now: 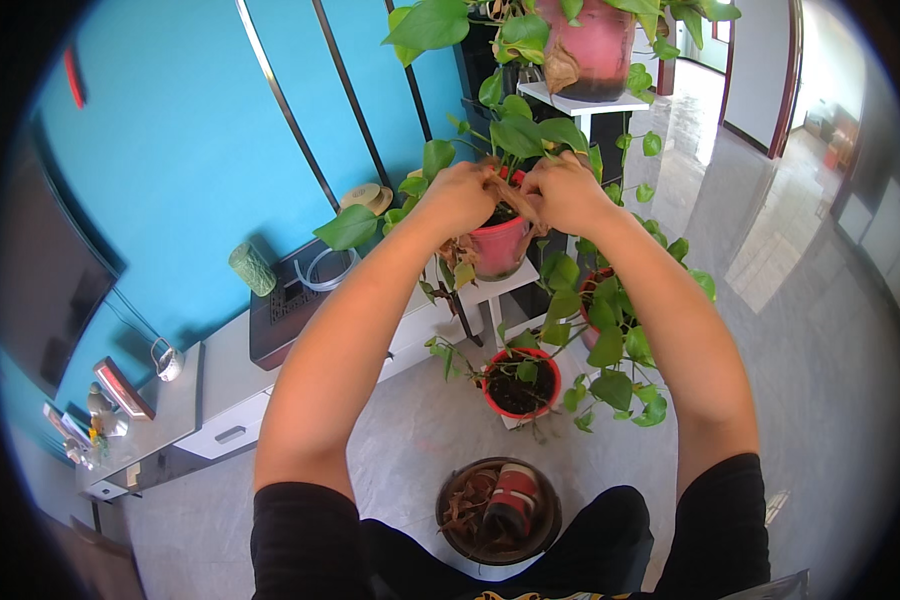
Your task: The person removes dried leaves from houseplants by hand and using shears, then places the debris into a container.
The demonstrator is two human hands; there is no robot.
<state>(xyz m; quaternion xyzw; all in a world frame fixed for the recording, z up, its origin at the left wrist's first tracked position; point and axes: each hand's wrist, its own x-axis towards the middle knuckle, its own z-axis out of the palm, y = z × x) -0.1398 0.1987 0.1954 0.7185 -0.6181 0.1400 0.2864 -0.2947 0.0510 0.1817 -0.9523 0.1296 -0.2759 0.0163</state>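
Fingers point(489, 184) of your left hand point(459, 198) bent, nearly closed, pinching dry brown leaf point(513, 199). Your right hand point(570, 196) curled at leaf's other side, can't tell its grip. Leaf sits between hands, above red pot point(497, 250).

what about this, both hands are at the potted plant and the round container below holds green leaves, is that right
Not the colour: the head view shows brown, dried leaves in the round container. The left hand and right hand are at the potted plant.

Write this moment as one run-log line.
left hand: at dry leaf; right hand: at dry leaf; red pot: on white shelf; bowl: on floor, holding dry leaves
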